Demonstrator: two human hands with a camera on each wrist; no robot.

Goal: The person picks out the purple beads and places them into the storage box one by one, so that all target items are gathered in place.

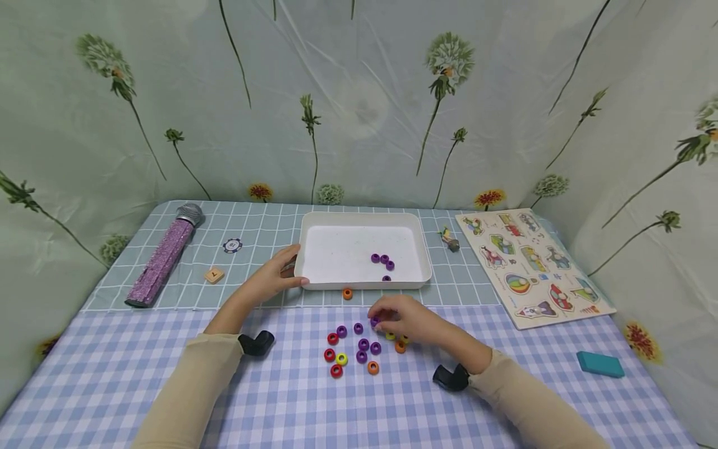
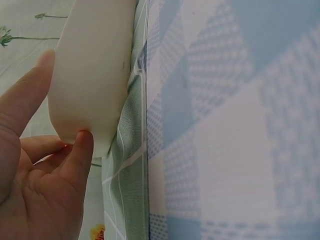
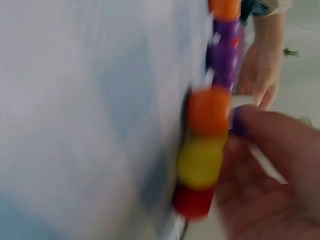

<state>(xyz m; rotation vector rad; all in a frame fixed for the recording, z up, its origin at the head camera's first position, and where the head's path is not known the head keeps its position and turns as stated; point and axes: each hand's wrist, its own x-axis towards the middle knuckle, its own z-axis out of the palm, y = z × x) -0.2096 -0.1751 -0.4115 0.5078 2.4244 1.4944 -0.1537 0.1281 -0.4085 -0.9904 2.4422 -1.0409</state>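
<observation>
A white tray (image 1: 359, 285) stands at the back middle with several purple beads (image 1: 384, 259) inside, near its right end. My left hand (image 1: 273, 274) grips the tray's left end; in the left wrist view its fingers lie around the tray's corner (image 2: 95, 75). Over the checked cloth, my right hand (image 1: 412, 321) pinches a purple bead (image 3: 241, 120) between thumb and fingers. Near it lie loose purple beads (image 1: 363, 344), red beads (image 1: 329, 355), a yellow bead (image 1: 341, 359) and orange beads (image 1: 373, 368). The right hand partly covers a few more.
An orange bead (image 1: 348, 294) lies against the tray's front. Left are a glittery microphone (image 1: 162, 259), a round chip (image 1: 232, 246) and a wooden tile (image 1: 214, 275). Right are a small figurine (image 1: 449, 239), a picture puzzle board (image 1: 533, 268) and a teal block (image 1: 600, 364).
</observation>
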